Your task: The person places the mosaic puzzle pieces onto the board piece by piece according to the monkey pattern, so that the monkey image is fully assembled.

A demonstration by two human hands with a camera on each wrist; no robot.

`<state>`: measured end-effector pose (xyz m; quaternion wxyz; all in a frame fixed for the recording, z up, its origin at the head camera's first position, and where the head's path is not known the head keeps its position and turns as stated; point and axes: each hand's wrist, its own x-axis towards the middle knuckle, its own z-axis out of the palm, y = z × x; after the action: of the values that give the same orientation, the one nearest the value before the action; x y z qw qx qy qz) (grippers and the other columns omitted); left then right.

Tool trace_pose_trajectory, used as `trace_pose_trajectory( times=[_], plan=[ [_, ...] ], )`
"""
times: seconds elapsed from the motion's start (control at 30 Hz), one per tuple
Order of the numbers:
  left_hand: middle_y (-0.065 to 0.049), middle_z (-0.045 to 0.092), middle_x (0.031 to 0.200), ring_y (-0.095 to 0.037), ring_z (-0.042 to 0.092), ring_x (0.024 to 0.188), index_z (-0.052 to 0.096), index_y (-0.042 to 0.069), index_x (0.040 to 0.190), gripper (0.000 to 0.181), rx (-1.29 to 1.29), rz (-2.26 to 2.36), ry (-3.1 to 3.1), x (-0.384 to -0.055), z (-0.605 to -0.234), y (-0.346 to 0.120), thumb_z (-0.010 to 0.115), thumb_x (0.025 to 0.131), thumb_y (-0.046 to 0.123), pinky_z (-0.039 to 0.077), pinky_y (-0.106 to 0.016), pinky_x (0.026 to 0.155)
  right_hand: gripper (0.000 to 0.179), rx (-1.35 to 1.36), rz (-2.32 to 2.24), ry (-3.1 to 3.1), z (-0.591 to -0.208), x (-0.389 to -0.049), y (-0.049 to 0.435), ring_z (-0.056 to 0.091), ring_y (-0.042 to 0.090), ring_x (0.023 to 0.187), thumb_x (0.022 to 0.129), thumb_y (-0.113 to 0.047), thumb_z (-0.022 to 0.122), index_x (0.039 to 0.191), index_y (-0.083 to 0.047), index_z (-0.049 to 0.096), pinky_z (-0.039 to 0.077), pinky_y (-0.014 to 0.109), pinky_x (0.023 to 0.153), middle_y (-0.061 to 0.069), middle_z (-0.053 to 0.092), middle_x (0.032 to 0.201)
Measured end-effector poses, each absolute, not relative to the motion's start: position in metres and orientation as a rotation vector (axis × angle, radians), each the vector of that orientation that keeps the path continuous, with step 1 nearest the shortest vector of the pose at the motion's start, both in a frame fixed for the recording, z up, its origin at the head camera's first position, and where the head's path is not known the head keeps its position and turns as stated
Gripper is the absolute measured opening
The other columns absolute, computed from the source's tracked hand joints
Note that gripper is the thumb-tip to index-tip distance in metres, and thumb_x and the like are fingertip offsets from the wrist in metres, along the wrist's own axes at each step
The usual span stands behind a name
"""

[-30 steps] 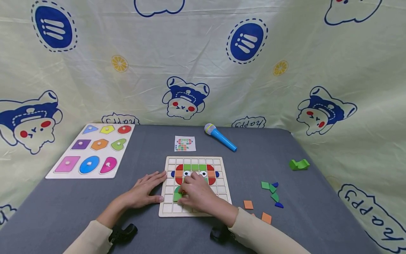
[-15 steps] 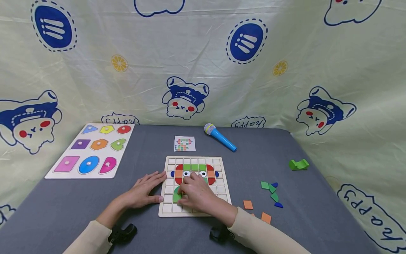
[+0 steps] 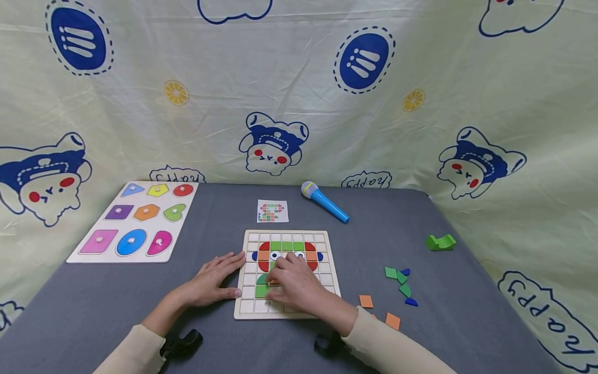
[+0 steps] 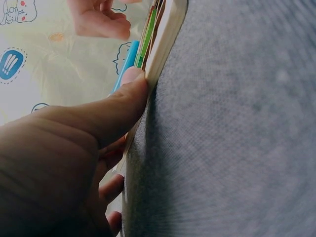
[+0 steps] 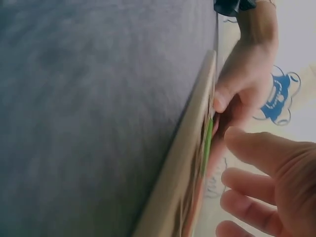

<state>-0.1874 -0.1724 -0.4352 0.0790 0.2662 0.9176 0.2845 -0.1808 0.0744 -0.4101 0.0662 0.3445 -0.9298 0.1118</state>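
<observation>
A pale wooden grid board (image 3: 252, 307) lies flat on the grey table, with red, green, orange and blue tiles forming a figure on it. My left hand (image 3: 212, 280) rests against the board's left side; in the left wrist view its thumb (image 4: 123, 101) presses the edge. Over the lower middle of the grid is my right hand (image 3: 299, 285), fingers loosely bent. In the right wrist view its thumb (image 5: 252, 148) and fingers are spread, nothing visible between them. Just left of these fingertips sit a green square tile (image 3: 262, 291) and a darker green rounded tile (image 3: 262, 279). The right hand hides several cells.
Loose orange tiles (image 3: 366, 301) and green ones (image 3: 390, 272) lie right of the board. Behind it are a picture card (image 3: 273, 211) and a blue toy microphone (image 3: 329, 205). A shape puzzle (image 3: 105, 223) stands left; a green curved block (image 3: 440, 242) lies far right.
My right hand has shifted slightly to the right, showing more of the green tiles and a bit of orange beside them. The left hand has stayed in place.
</observation>
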Motion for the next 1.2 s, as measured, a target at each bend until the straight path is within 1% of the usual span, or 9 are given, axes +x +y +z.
trace_pose_trajectory(
  times=[0.3, 0.5, 0.63, 0.8, 1.03, 1.2],
  plan=[
    [-0.012, 0.03, 0.155, -0.039, 0.021, 0.142, 0.033, 0.008, 0.147, 0.076, 0.788, 0.845, 2.729, -0.188, -0.435, -0.173, 0.064, 0.087, 0.042, 0.013, -0.066, 0.109, 0.026, 0.93, 0.458, -2.814, -0.405, -0.179, 0.111, 0.042, 0.009, 0.084, 0.073, -0.036, 0.08, 0.092, -0.019, 0.074, 0.036, 0.028, 0.074, -0.007, 0.058, 0.086],
    [-0.011, 0.029, 0.155, -0.039, 0.02, 0.143, 0.032, 0.009, 0.147, 0.076, 0.777, 0.849, 2.722, -0.189, -0.435, -0.173, 0.064, 0.087, 0.043, 0.012, -0.066, 0.109, 0.028, 0.859, 0.477, -2.811, -0.406, -0.174, 0.142, 0.041, 0.01, 0.083, 0.071, -0.034, 0.082, 0.093, -0.018, 0.074, 0.036, 0.033, 0.078, -0.006, 0.06, 0.087],
    [-0.012, 0.029, 0.155, -0.039, 0.02, 0.143, 0.032, 0.008, 0.147, 0.076, 0.786, 0.844, 2.721, -0.189, -0.436, -0.172, 0.063, 0.087, 0.042, 0.012, -0.066, 0.109, 0.029, 0.786, 0.458, -2.856, -0.407, -0.168, 0.163, 0.042, 0.009, 0.085, 0.07, -0.034, 0.082, 0.092, -0.019, 0.073, 0.037, 0.036, 0.081, -0.007, 0.06, 0.087],
    [-0.012, 0.029, 0.155, -0.039, 0.02, 0.143, 0.032, 0.009, 0.148, 0.077, 0.769, 0.845, 2.719, -0.19, -0.436, -0.172, 0.064, 0.086, 0.043, 0.012, -0.065, 0.109, 0.029, 0.726, 0.438, -2.916, -0.409, -0.161, 0.191, 0.04, 0.008, 0.085, 0.069, -0.035, 0.082, 0.093, -0.021, 0.073, 0.036, 0.033, 0.079, -0.009, 0.057, 0.087],
    [-0.011, 0.028, 0.155, -0.038, 0.019, 0.143, 0.032, 0.01, 0.148, 0.077, 0.757, 0.845, 2.716, -0.19, -0.437, -0.171, 0.065, 0.086, 0.042, 0.012, -0.065, 0.109, 0.026, 0.724, 0.412, -2.967, -0.412, -0.153, 0.228, 0.038, 0.005, 0.083, 0.072, -0.034, 0.08, 0.095, -0.025, 0.07, 0.035, 0.027, 0.073, -0.013, 0.056, 0.091],
    [-0.011, 0.029, 0.155, -0.039, 0.019, 0.143, 0.032, 0.009, 0.148, 0.077, 0.757, 0.845, 2.717, -0.189, -0.436, -0.171, 0.064, 0.086, 0.042, 0.011, -0.065, 0.11, 0.028, 0.722, 0.429, -2.938, -0.415, -0.15, 0.248, 0.038, 0.005, 0.083, 0.073, -0.034, 0.079, 0.097, -0.023, 0.07, 0.035, 0.027, 0.074, -0.013, 0.055, 0.092]
  ],
)
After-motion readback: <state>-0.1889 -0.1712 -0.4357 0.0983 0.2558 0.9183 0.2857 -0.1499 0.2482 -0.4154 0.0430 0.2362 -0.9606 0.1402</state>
